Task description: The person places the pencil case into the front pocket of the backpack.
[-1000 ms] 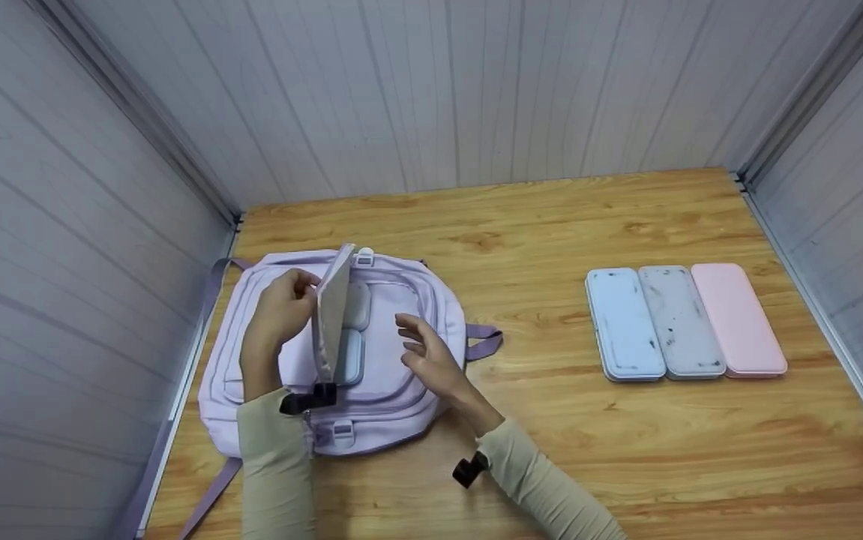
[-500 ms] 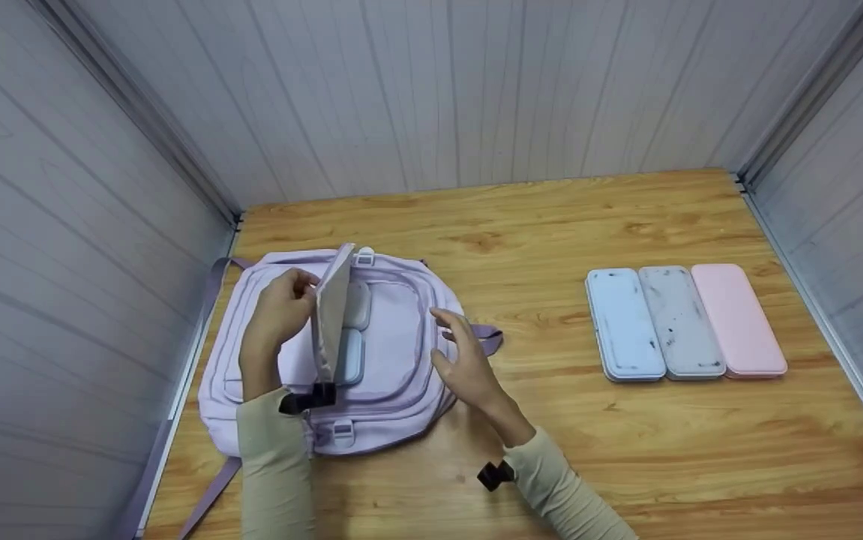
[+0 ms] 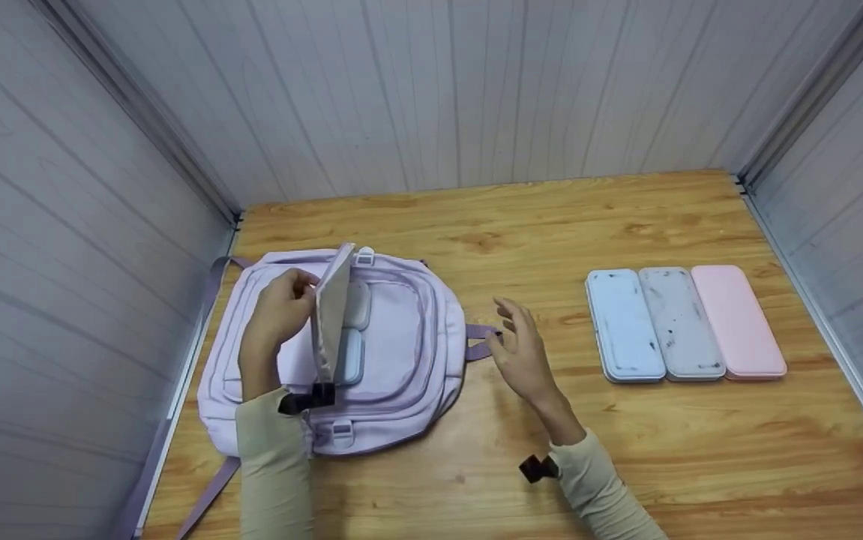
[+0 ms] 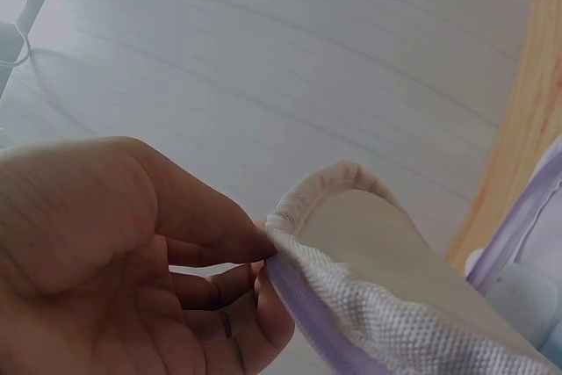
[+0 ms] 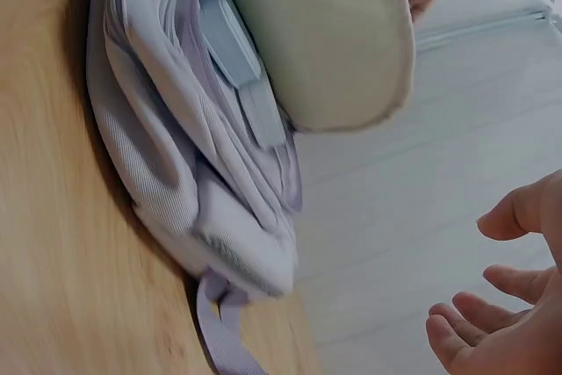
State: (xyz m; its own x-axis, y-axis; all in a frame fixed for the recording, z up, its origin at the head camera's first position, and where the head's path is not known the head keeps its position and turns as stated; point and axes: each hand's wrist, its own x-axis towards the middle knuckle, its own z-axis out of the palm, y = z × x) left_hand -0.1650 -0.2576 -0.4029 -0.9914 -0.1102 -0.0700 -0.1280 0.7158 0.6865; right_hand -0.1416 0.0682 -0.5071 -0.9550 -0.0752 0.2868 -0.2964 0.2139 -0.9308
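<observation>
A: Layout?

B: Wood-grain tabletop (image 3: 536, 225). Lilac backpack (image 3: 394, 337) lies flat on it, left side, front pocket uncovered. Pocket flap (image 3: 332, 319) stands nearly upright. Right side: blue pencil case (image 3: 626, 324), gray pencil case (image 3: 682, 322), pink pencil case (image 3: 738, 321), side by side, lids down. In the pocket, partly behind the flap: small gray case (image 3: 358, 306) and small blue case (image 3: 352, 358).

A: Hands?

B: Left hand (image 3: 281, 304) pinches the flap's edge, thumb against fingers. Right hand (image 3: 525, 356) has relaxed fingers, nothing in them, between backpack and pencil cases, near the carry loop (image 3: 480, 351).

A: How should the flap be held?

B: Judgement: pinch the rim near mid-edge, lean it away from the pocket, no hard pull. Soft panel, probably folds back over the small cases if the pinch slips. Left wrist and fingers best sit outside the flap, pocket mouth unblocked.

A: Brands, text?

B: None readable. Dark marks on the blue and gray pencil cases look like scuffs. Grayish patch on the backpack's top end, right wrist view, might be lettering; too blurred to call.
</observation>
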